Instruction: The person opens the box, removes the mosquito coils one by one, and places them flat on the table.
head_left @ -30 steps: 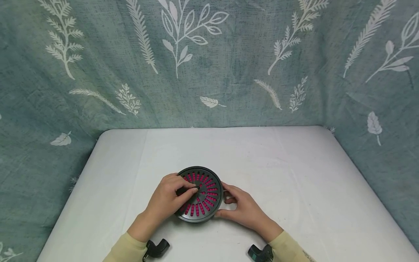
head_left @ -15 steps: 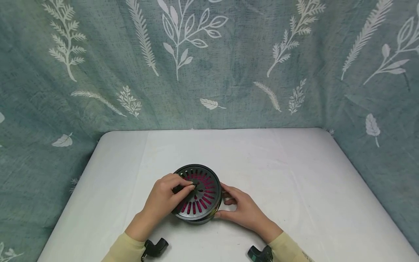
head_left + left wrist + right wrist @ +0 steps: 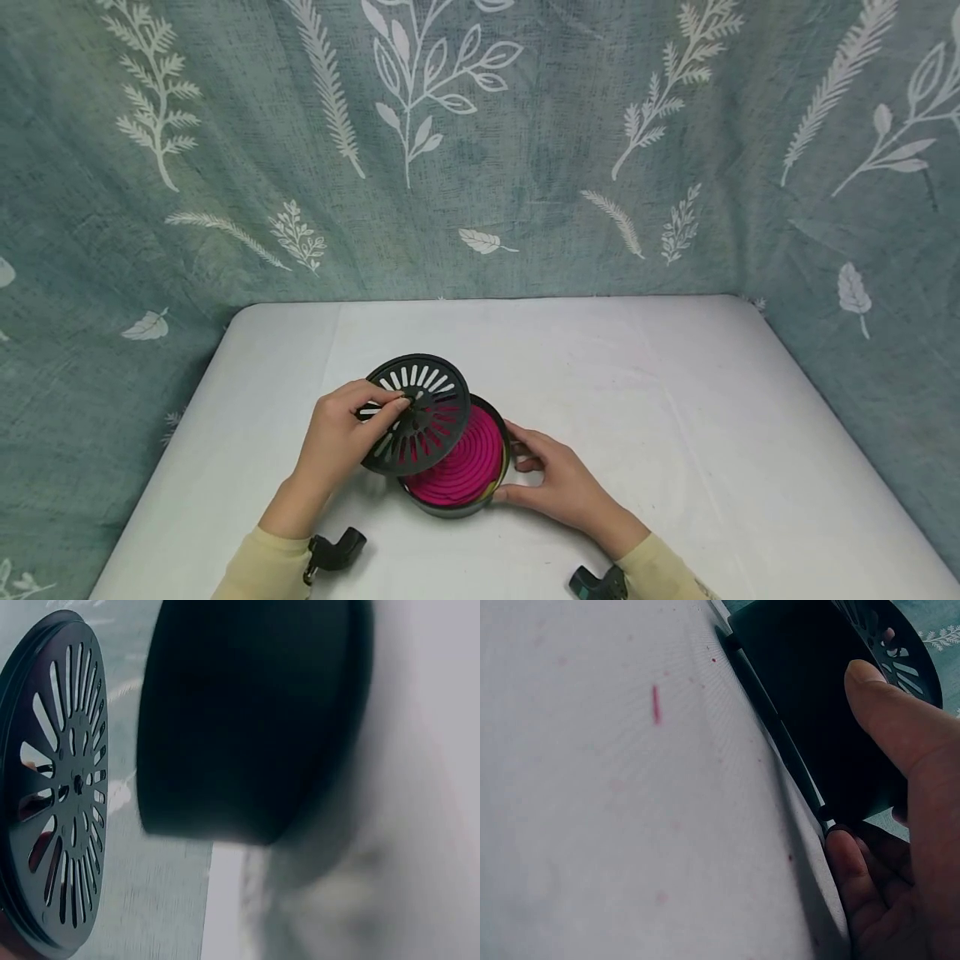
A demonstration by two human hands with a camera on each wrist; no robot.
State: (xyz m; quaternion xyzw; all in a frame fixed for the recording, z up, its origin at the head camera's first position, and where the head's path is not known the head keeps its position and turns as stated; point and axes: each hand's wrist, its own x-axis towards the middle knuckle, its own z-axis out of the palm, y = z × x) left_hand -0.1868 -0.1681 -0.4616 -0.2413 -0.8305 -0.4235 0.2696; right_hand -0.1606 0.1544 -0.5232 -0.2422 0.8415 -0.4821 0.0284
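Observation:
A black slotted round lid (image 3: 431, 446) is pinched at its centre by my left hand (image 3: 337, 433), raised and tilted over the left part of a round black tin (image 3: 450, 511). Inside the tin lies a magenta coil (image 3: 468, 458). My right hand (image 3: 558, 487) grips the tin's right side, thumb at the front. In the left wrist view the lid (image 3: 67, 787) stands on edge beside the dark tin (image 3: 247, 720). The right wrist view shows the right hand's thumb (image 3: 900, 720) against the tin's dark wall (image 3: 817, 712).
The white table (image 3: 637, 400) lies under both hands. A green leaf-patterned cloth (image 3: 525, 167) hangs behind it and at both sides. Black wrist devices (image 3: 337, 550) are strapped at both wrists.
The left hand has lifted the lid off the tin and moved it up and left, uncovering the magenta coil. The right hand has stayed in place on the tin.

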